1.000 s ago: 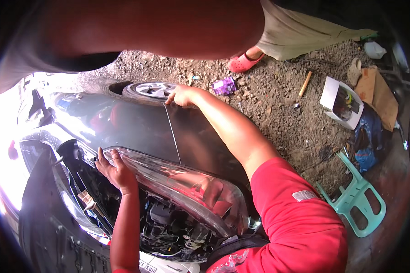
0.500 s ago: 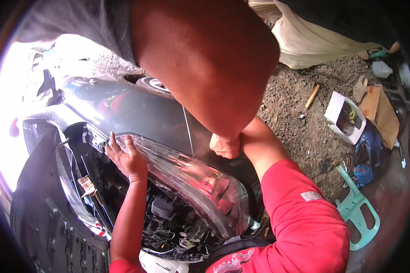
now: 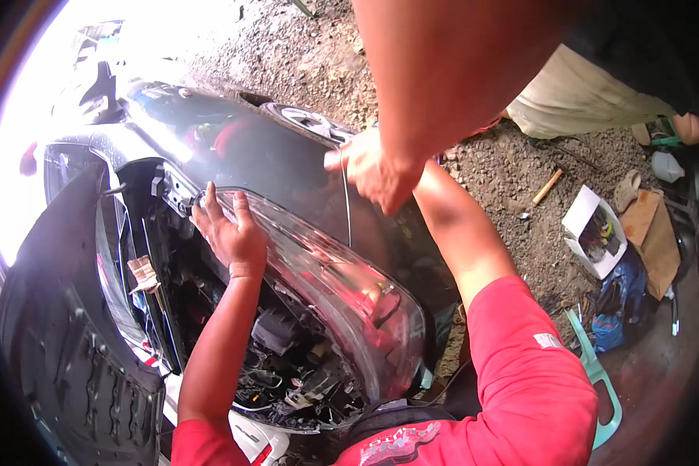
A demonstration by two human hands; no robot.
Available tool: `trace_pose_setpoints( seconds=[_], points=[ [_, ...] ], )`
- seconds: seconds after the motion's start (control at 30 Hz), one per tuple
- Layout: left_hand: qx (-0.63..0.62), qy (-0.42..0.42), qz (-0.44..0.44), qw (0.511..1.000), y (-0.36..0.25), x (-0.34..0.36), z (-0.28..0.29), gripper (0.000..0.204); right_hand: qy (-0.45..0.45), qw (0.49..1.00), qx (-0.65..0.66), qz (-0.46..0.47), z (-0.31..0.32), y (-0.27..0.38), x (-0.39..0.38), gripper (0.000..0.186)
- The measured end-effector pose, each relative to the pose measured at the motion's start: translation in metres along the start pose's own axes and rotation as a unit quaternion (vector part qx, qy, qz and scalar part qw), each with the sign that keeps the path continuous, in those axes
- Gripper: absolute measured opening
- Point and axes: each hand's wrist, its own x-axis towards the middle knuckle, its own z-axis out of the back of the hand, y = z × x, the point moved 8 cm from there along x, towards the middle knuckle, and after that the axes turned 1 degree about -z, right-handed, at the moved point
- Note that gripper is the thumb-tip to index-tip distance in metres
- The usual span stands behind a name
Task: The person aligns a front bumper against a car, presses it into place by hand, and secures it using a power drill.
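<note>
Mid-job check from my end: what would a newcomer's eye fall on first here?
Probably the co-worker's bare arm, looming in from the top edge and overlapping the far end of the wearer's right forearm. Next, the glossy headlight near the centre, with the left hand at its upper-left end, then the bright red sleeve at lower right.

On rough grey-brown gravel (image 3: 505, 167) we see a slim tan stick (image 3: 547, 187), an open white cardboard box (image 3: 610, 265) and a crumpled blue bag (image 3: 619, 292).

At our left fingers (image 3: 242, 208) we have a long, glossy, clear headlight (image 3: 373, 299), slanting away from them; the dark grey fender (image 3: 264, 163) curves just beyond their tips.
</note>
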Motion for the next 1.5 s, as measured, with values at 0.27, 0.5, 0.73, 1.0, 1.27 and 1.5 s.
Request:
trace_pose_setpoints(
  seconds=[0.27,0.5,0.73,1.0,1.27,1.5],
  points=[
    [0.002,-0.018,0.006,1.000,0.000,0.000,0.002,0.060,0.131,0.988,-0.072,-0.046,-0.013,0.036,0.002,0.118],
    [0.001,-0.008,-0.001,1.000,-0.005,0.000,-0.003,0.060,0.109,0.984,-0.092,-0.105,-0.006,0.019,0.000,0.114],
    [0.008,-0.017,-0.060,0.998,0.016,0.012,-0.001,0.061,-0.224,0.972,0.064,0.014,0.015,-0.022,-0.079,0.124],
    [0.010,-0.001,-0.031,0.999,-0.010,0.004,-0.023,0.063,-0.245,0.830,-0.079,-0.495,-0.018,-0.343,-0.551,0.083],
    [0.221,0.029,-0.094,0.970,0.051,0.045,0.010,0.076,0.013,0.623,0.421,-0.659,-0.314,-0.290,-0.825,0.081],
    [-0.272,0.167,-0.282,0.904,-0.029,-0.305,0.170,0.070,0.056,0.724,0.350,-0.592,-0.290,-0.221,-0.855,0.074]
  ],
)
